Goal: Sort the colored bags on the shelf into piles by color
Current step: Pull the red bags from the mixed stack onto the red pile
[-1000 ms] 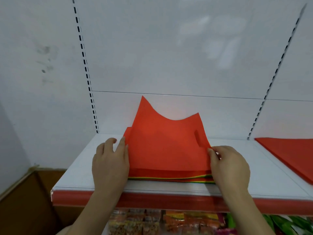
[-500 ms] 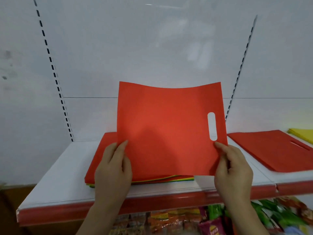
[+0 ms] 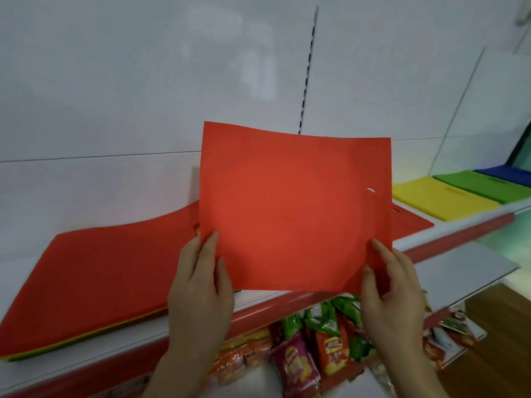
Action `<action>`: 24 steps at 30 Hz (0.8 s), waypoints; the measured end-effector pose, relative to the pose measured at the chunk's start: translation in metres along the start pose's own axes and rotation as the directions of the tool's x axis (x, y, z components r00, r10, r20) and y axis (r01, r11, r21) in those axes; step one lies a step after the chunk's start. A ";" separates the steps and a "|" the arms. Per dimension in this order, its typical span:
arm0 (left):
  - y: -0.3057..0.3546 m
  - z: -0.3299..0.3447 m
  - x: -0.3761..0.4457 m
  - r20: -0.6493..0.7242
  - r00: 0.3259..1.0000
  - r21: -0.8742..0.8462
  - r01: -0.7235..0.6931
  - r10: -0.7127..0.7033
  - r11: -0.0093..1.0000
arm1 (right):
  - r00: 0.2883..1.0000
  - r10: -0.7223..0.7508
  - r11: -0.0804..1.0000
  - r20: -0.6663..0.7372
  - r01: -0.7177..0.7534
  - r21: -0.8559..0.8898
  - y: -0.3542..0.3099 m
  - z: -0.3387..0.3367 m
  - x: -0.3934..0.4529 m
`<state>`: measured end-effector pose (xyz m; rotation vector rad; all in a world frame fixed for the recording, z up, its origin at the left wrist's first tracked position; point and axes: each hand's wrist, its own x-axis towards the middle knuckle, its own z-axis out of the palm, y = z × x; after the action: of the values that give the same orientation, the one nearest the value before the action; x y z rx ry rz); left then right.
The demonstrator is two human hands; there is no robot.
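Red bag (image 3: 293, 208), lifted clear of the mixed stack (image 3: 94, 280) since a second ago, now hangs pinched between my left hand (image 3: 201, 285) and right hand (image 3: 393, 294), heading toward the red pile (image 3: 413, 222) I'd judge.

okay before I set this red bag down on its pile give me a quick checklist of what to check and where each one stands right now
1. Both hands hold the bag: ok. The left hand and right hand pinch the red bag at its lower corners.
2. Only one bag lifted: cannot tell; the layers are not visible.
3. Matching pile exists: ok. The red pile lies on the shelf behind the bag, to the right.
4. Not headed to another color: ok so far. The yellow pile, green pile and blue pile lie further right.
5. Unsorted stack undisturbed: ok, lying flat.
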<state>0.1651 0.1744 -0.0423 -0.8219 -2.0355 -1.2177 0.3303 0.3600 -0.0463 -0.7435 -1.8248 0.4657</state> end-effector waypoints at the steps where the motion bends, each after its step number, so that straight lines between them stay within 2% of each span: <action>1: 0.009 0.008 -0.001 0.009 1.000 -0.006 -0.008 0.008 1.000 | 1.000 0.012 1.000 -0.010 -0.012 -0.006 0.008 -0.007 0.003; 9: 0.088 0.081 -0.009 0.073 0.995 -0.030 -0.071 0.073 0.997 | 0.993 0.071 0.997 -0.092 -0.073 -0.015 0.087 -0.063 0.042; 15: 0.159 0.151 -0.017 0.107 0.993 -0.068 -0.042 0.050 0.997 | 0.985 0.109 0.994 -0.134 -0.107 0.026 0.160 -0.102 0.094; 20: 0.193 0.201 -0.021 0.169 0.985 -0.024 0.018 -0.014 1.000 | 0.992 0.098 0.995 -0.076 -0.095 0.039 0.213 -0.112 0.142; 24: 0.199 0.225 -0.018 0.172 0.983 0.062 0.060 -0.070 0.996 | 0.999 0.047 0.999 -0.001 -0.047 0.026 0.239 -0.095 0.180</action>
<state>0.2861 0.4503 -0.0391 -0.8674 -2.2426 -1.1518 0.4397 0.6542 -0.0383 -0.7707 -1.7992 0.5184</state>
